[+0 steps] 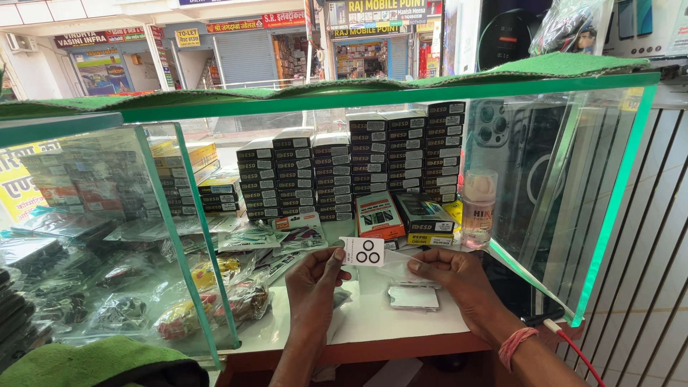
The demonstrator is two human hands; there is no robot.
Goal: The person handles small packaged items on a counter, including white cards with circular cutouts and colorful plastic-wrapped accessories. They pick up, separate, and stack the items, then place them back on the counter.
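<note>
Seemingly at a shop counter, the head view shows both hands raised over a white work surface (401, 322). The left hand (315, 276) pinches the left edge of a small white card (363, 251) between thumb and forefinger; the card carries three black rings and stands nearly upright, its long axis running left to right. The right hand (459, 276) pinches a clear, glossy plastic sleeve (393, 266) that trails from the card's right edge, so card and sleeve lie between the two grips, the card nearer the left hand. Just below, near the right hand, a silvery rectangular phone (413, 297) lies flat on the surface. Farther off stand stacked black boxes (344, 172), an orange box (378, 215) and a clear bottle (479, 208), all inside a green-edged glass case (616, 179).
</note>
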